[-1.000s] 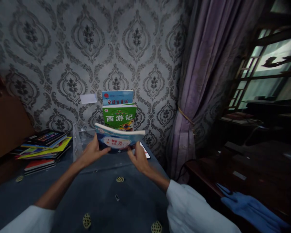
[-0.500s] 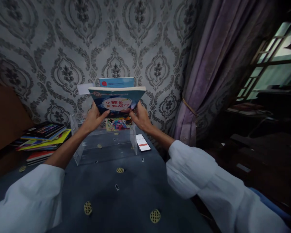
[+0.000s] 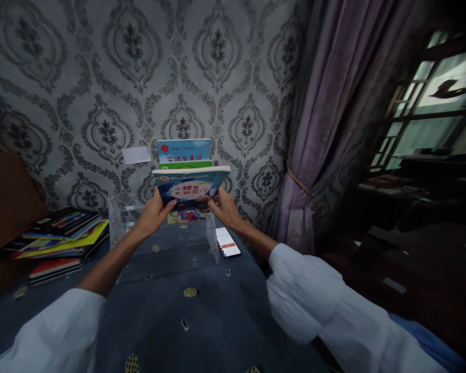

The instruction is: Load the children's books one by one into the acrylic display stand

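- A loose stack of thin glossy books (image 3: 58, 235), with yellow, red and dark covers, is lying flat at the left of the blue-grey cloth-covered worktop (image 3: 209, 321), whose fabric is dotted with small round woven motifs.
- A clear, hard-edged acrylic rack (image 3: 166, 248) is standing on the worktop near the damask-patterned wall.
- The left hand (image 3: 154, 213) is gripping the lower left corner of a blue softcover picture book (image 3: 190, 185), thumb pressing on the cover.
- The picture book is hanging in the air over the back of the rack, tilting so that its pale page edge is facing up.
- A light blue upright book (image 3: 184, 150) is standing behind it against the wall.
- The right hand (image 3: 226, 207) is clasping the picture book's lower right corner.
- A flat rectangular phone with a lit white screen (image 3: 228, 242) is lying just right of the rack.
- A heavy mauve curtain (image 3: 326, 129) is hanging in soft folds.
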